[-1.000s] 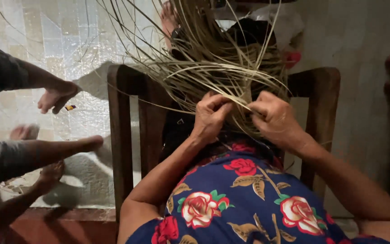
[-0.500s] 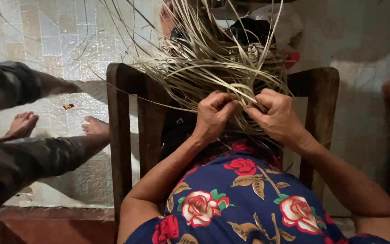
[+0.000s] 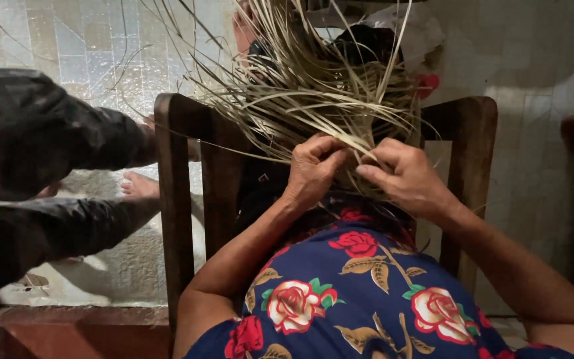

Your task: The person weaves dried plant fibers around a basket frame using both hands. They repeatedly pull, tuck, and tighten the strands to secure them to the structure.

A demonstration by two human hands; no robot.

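Gripping pale straw strips (image 3: 313,93) (fanned upward): left hand (image 3: 313,169), right hand (image 3: 403,176).

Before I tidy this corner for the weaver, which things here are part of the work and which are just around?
In the work:
- left hand, pinching the strands
- right hand, pinching the strands
- bundle of dry straw strands

Just around:
- wooden chair behind the bundle
- another person's dark sleeves and bare foot
- tiled floor
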